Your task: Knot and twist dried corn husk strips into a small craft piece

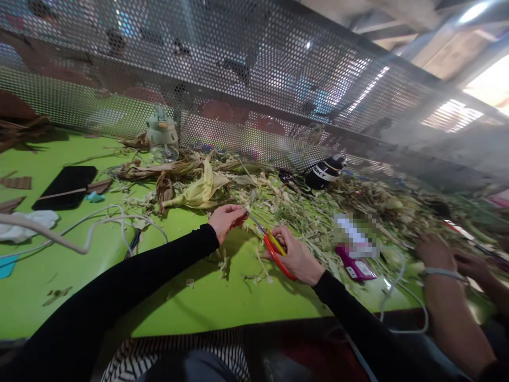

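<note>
My right hand is closed around the handles of a pair of scissors, one loop red and the other yellow. Its metal blades point up and left toward my left hand, whose fingers are pinched together. What sits in that pinch, close to the blade tips, is too small to make out. Just beyond my left hand lies a pale yellow-green corn husk. Shredded husk clippings spread behind and around the scissors, with a few scraps below them on the green table.
At the left lie a black phone and a white cable. A lidded clear bottle and a black bottle stand along a perforated metal screen. A purple object lies right, near another person's arm.
</note>
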Motion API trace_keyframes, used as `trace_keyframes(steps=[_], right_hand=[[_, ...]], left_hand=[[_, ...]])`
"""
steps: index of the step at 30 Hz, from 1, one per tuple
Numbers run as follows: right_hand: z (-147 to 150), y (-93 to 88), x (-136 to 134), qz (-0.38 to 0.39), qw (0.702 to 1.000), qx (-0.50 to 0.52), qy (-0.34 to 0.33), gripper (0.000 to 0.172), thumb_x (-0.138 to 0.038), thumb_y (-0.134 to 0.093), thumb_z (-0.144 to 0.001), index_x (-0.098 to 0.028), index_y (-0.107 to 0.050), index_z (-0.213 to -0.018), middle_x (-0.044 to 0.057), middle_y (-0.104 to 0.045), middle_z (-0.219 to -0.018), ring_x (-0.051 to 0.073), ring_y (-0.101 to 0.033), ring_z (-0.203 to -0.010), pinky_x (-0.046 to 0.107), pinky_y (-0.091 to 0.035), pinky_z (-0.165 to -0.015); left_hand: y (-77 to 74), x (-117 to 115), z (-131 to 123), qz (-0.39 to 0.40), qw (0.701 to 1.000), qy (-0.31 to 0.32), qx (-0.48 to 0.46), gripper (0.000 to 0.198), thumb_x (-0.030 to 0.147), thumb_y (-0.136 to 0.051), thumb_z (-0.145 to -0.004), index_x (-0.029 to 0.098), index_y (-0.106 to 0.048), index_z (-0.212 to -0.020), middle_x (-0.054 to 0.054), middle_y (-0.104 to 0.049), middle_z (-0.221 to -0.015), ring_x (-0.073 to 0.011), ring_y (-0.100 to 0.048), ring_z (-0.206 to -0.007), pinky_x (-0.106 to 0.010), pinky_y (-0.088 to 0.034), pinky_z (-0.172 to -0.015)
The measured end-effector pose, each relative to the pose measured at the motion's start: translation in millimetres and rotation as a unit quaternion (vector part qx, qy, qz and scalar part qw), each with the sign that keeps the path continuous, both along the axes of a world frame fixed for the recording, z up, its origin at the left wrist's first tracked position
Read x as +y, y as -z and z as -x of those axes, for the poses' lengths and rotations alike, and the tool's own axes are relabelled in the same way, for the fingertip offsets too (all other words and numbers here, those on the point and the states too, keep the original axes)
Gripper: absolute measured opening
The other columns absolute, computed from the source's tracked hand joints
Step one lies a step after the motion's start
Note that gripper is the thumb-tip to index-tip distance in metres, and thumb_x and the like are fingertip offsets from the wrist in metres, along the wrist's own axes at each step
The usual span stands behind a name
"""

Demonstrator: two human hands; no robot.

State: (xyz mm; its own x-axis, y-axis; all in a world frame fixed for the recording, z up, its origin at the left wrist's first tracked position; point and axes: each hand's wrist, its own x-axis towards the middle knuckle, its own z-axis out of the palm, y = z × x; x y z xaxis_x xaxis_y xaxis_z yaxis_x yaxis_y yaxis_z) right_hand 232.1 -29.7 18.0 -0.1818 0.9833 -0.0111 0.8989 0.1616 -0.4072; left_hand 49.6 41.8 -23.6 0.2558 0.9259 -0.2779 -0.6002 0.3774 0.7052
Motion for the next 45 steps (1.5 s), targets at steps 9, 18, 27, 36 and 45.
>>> trace_keyframes(steps=[9,18,27,36,45], right_hand=[[-4.1,3.5,-3.3,0.001,0.999,0.041,0.011,0.038,-0.052,-0.062,-0.07,-0.023,-0.04,-0.08,-0.008,-0.043,-0.054,0.011,-0.039,-0.048,0.025,-0.028,-0.048],[-24.3,17.8,-0.1,-0.043,0.998,0.015,0.045,0.038,-0.059,-0.051,-0.077,-0.023,-0.041,-0.076,-0.004,-0.05,-0.056,0.013,-0.043,-0.048,0.026,-0.031,-0.047],[-44.4,-6.3,13.2,-0.171,0.961,-0.209,0.061,0.039,-0.039,-0.048,-0.084,-0.011,-0.056,-0.111,0.021,-0.061,-0.108,0.035,-0.056,-0.1,0.05,-0.041,-0.085],[51.4,5.4,23.1,-0.226,0.966,0.089,-0.089,0.022,-0.03,-0.051,-0.086,-0.02,-0.06,-0.104,0.008,-0.066,-0.095,0.022,-0.06,-0.087,0.036,-0.048,-0.079],[54.9,20.3,27.4,-0.141,0.952,0.263,-0.067,0.02,-0.039,-0.056,-0.083,-0.021,-0.062,-0.087,0.005,-0.067,-0.085,0.019,-0.061,-0.077,0.034,-0.05,-0.074]], left_hand=[[1.6,0.0,0.9,-0.003,1.0,0.014,0.008,0.017,0.011,-0.074,-0.065,0.011,-0.058,-0.071,-0.001,-0.063,-0.061,-0.0078,-0.061,-0.058,-0.02,-0.046,-0.059],[-2.3,-2.0,5.2,0.0,0.999,0.039,0.014,0.016,0.01,-0.071,-0.066,0.013,-0.056,-0.072,0.0,-0.063,-0.062,-0.0077,-0.061,-0.058,-0.019,-0.047,-0.058],[-10.7,-5.1,7.1,-0.017,0.998,0.054,0.008,0.013,0.008,-0.066,-0.069,0.013,-0.055,-0.075,0.001,-0.062,-0.062,-0.0069,-0.061,-0.057,-0.017,-0.046,-0.057],[-5.3,-17.2,8.1,-0.055,0.998,0.038,0.005,0.023,0.017,-0.073,-0.062,0.015,-0.053,-0.073,0.003,-0.059,-0.063,-0.0037,-0.055,-0.053,-0.017,-0.042,-0.056],[-3.9,-36.3,26.4,-0.107,0.992,0.035,0.048,0.024,0.022,-0.073,-0.064,0.015,-0.054,-0.076,0.0,-0.061,-0.068,-0.008,-0.057,-0.062,-0.023,-0.044,-0.065]])
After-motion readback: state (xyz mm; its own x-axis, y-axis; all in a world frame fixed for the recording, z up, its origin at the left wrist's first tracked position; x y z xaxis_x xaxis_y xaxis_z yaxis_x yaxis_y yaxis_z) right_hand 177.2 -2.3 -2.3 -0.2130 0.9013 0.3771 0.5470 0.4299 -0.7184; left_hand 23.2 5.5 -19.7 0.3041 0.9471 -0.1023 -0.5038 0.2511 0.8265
